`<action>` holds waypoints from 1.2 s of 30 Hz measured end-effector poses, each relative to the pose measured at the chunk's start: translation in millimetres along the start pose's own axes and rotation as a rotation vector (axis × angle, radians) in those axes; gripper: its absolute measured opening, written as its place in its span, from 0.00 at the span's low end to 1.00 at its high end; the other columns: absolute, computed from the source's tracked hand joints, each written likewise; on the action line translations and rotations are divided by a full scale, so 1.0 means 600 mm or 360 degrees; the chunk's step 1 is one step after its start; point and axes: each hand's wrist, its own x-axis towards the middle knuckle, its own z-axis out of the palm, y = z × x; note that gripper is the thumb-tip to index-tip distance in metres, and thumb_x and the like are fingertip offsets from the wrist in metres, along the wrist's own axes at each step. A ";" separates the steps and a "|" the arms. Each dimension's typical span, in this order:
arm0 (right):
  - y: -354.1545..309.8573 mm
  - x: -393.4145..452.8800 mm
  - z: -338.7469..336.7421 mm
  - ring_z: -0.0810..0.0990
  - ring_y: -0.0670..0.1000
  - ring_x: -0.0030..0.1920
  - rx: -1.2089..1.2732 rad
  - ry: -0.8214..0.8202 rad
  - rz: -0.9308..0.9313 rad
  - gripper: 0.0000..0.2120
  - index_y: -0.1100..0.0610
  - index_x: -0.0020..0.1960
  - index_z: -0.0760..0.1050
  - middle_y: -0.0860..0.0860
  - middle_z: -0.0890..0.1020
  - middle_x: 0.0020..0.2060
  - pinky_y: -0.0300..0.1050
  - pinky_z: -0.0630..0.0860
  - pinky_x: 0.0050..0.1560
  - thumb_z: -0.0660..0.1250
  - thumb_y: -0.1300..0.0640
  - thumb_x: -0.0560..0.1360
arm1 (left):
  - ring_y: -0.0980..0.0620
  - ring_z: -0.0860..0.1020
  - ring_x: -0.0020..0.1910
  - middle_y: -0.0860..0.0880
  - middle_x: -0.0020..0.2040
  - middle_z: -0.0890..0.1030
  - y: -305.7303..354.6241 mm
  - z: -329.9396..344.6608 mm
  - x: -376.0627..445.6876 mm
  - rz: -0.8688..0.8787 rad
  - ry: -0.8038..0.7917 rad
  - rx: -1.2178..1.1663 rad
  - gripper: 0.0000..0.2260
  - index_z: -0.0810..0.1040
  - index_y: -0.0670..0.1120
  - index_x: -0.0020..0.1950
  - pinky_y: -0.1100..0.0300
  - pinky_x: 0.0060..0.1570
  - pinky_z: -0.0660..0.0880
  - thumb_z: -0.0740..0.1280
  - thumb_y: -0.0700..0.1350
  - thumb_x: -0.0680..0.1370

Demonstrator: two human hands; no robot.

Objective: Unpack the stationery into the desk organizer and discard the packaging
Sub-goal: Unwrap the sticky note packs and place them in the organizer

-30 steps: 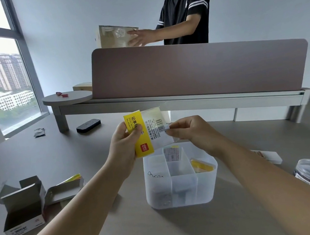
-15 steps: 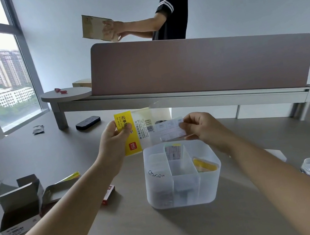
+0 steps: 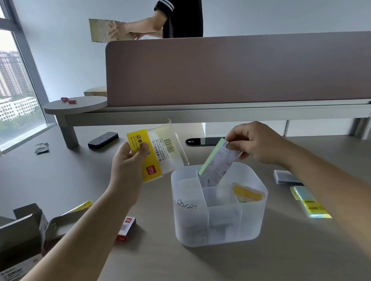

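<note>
desk (image 3: 152, 277): grey top, carries everything. landmark for all places below is the organizer (image 3: 224, 228), a frosted plastic tub with dividers, standing near the middle of the desk.

left of the organizer, well apart: opened cardboard box (image 3: 15, 247), flaps up, looks empty from here. between that and the organizer: small red and white box (image 3: 125, 228), lying flat, unopened as far as can be told.

right of the organizer: pack of coloured notes (image 3: 309, 202), wrapper on, and just behind it a grey flat pack (image 3: 286, 177).

above and left of the organizer: left hand (image 3: 130, 165), clamped on the wrapper (image 3: 157, 154), a clear sleeve with a yellow header card. sleeve looks emptied.

above the organizer's back compartment: right hand (image 3: 257, 144), fingertips pinched on the top corner of the note pad (image 3: 216, 162). pad is tilted, lower end already inside the back compartment, green edge facing left.

inside the organizer: paper clips in the left compartment, a yellow pad in the right one.

step in hand: seating the pad. next move, judged: ease it down until it rests, release, then bin the wrapper. packs on the right not yet done.
</note>
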 end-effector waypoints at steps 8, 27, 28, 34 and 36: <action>-0.022 0.019 0.022 0.75 0.51 0.44 -0.0525 -0.0240 -0.0066 0.06 0.59 0.47 0.78 0.56 0.81 0.48 0.48 0.74 0.47 0.64 0.59 0.74 | 0.48 0.76 0.48 0.47 0.51 0.76 0.000 0.000 0.001 -0.0031 -0.0013 0.0034 0.06 0.71 0.46 0.53 0.51 0.47 0.75 0.58 0.41 0.78; -0.057 -0.061 0.070 0.71 0.46 0.49 -0.0321 0.0270 -0.0220 0.11 0.59 0.54 0.75 0.54 0.78 0.54 0.37 0.64 0.47 0.64 0.56 0.73 | 0.49 0.76 0.43 0.46 0.51 0.74 0.039 -0.075 -0.089 -0.0020 0.0125 0.0615 0.17 0.63 0.45 0.63 0.61 0.31 0.73 0.62 0.39 0.76; -0.065 -0.076 0.076 0.72 0.47 0.50 -0.0307 0.0291 -0.0227 0.11 0.59 0.55 0.75 0.54 0.77 0.54 0.35 0.63 0.47 0.64 0.57 0.74 | 0.48 0.75 0.45 0.47 0.52 0.73 0.036 -0.087 -0.104 -0.0002 0.0157 0.0716 0.19 0.62 0.46 0.65 0.62 0.31 0.72 0.62 0.39 0.76; -0.091 -0.166 0.133 0.73 0.50 0.55 -0.0240 0.0234 -0.0245 0.11 0.58 0.56 0.75 0.54 0.76 0.57 0.31 0.59 0.45 0.63 0.58 0.74 | 0.44 0.72 0.55 0.43 0.60 0.71 -0.018 -0.149 -0.185 0.0058 0.0208 0.1271 0.19 0.65 0.45 0.65 0.50 0.48 0.76 0.63 0.38 0.75; -0.092 -0.186 0.151 0.71 0.53 0.60 -0.0264 0.0221 -0.0228 0.11 0.59 0.55 0.76 0.56 0.75 0.59 0.33 0.59 0.49 0.64 0.60 0.73 | 0.44 0.71 0.59 0.41 0.63 0.69 -0.033 -0.157 -0.201 0.0088 0.0187 0.1461 0.20 0.68 0.43 0.64 0.55 0.57 0.70 0.65 0.38 0.73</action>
